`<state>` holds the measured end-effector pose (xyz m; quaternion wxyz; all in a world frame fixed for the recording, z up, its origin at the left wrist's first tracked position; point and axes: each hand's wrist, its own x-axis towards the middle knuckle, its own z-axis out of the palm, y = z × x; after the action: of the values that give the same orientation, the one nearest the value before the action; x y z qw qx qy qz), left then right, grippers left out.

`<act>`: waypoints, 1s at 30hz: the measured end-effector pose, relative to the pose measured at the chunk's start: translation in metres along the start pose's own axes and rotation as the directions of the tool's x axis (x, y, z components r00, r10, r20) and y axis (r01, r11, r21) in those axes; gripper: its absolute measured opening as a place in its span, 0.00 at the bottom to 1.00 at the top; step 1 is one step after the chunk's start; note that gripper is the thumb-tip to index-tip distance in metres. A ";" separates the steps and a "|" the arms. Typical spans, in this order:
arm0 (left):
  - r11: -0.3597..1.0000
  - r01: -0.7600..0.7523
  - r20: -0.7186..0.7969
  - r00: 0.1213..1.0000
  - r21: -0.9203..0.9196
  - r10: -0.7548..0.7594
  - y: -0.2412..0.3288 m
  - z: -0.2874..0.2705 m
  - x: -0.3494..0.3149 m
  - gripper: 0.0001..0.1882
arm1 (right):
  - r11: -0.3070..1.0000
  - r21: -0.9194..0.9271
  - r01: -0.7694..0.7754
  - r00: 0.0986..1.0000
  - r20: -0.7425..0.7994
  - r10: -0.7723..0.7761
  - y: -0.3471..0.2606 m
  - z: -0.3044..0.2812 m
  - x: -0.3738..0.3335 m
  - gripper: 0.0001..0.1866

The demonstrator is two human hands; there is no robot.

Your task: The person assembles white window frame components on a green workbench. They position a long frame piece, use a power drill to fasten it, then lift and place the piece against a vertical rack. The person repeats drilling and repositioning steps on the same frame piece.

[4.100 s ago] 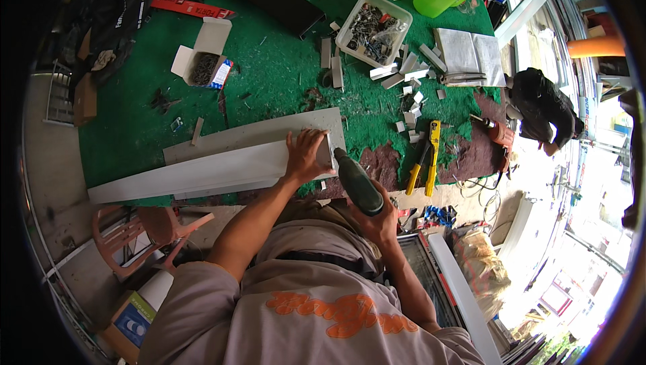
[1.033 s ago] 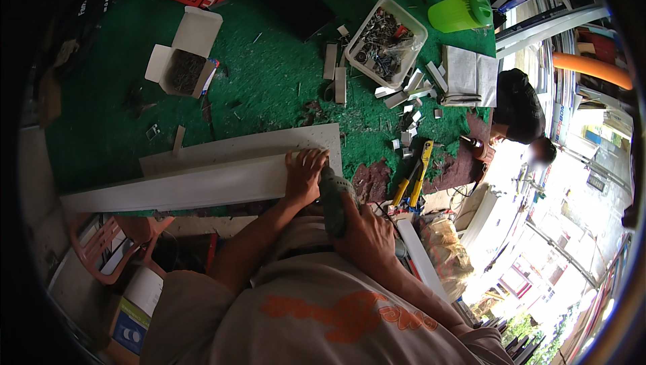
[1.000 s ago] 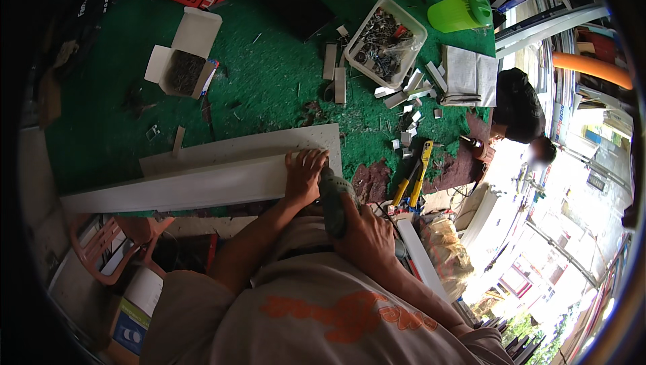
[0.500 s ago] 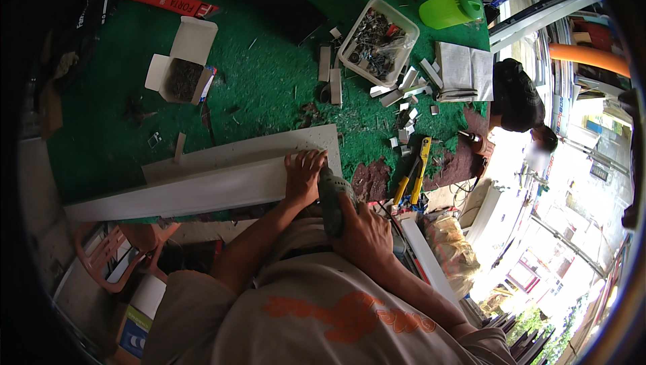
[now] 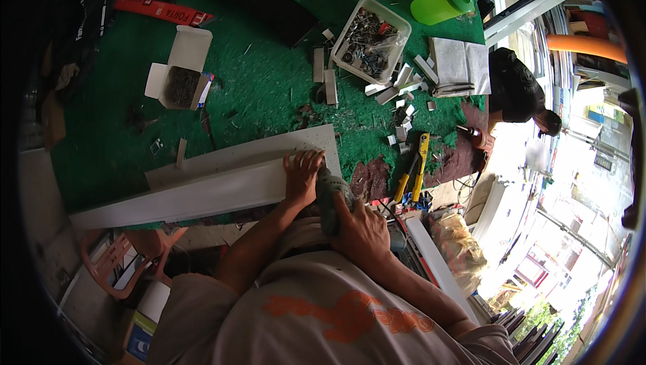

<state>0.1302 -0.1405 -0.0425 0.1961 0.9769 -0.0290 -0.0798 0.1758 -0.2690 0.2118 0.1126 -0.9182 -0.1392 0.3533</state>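
Note:
A long white profile [image 5: 182, 198] lies along the near edge of the green-topped table, with a flat pale strip behind it. My left hand [image 5: 302, 180] grips its right end, fingers curled over the top. My right hand [image 5: 363, 230] is closed around a greenish power drill [image 5: 330, 207]. The drill's front points away from my body, at the profile's end right beside my left fingertips. Its tip and the exact spot it meets are hidden by my fingers. Yellow-handled pliers-like tool [image 5: 420, 166] lies to the right of the drill.
A tub of screws [image 5: 372, 42], metal offcuts [image 5: 404, 112], a green jug [image 5: 443, 1] and a folded paper [image 5: 461, 65] lie farther back. An open box of screws [image 5: 180, 85] is at left. Another drill [image 5: 479, 141] rests by the right edge; a person [image 5: 517, 89] bends beyond.
The whole view has shifted slightly. Both hands keep their hold, the drill staying at the profile's end. The person beyond the table has moved a little.

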 end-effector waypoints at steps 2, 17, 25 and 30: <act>1.000 -0.005 -0.003 1.000 0.008 0.005 0.000 0.001 0.000 0.43 | 1.000 -0.008 0.011 1.000 0.020 -0.011 0.000 -0.002 0.000 0.40; 0.973 -0.015 -0.104 0.994 0.232 0.040 -0.003 0.015 0.001 0.39 | 0.996 -0.047 0.078 0.994 -0.076 -0.081 0.007 0.005 -0.003 0.30; 0.969 -0.027 -0.142 0.988 0.245 0.064 -0.007 0.020 0.001 0.37 | 0.994 -0.038 0.098 0.991 -0.083 -0.101 0.012 0.009 -0.007 0.30; 0.994 -0.029 -0.085 0.996 0.105 0.038 -0.004 0.011 -0.001 0.40 | 0.997 -0.009 0.082 0.995 -0.057 -0.082 0.010 0.003 -0.005 0.30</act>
<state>0.1276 -0.1409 -0.0545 0.1475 0.9877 -0.0408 -0.0325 0.1721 -0.2793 0.2094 0.1278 -0.9218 -0.1748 0.3216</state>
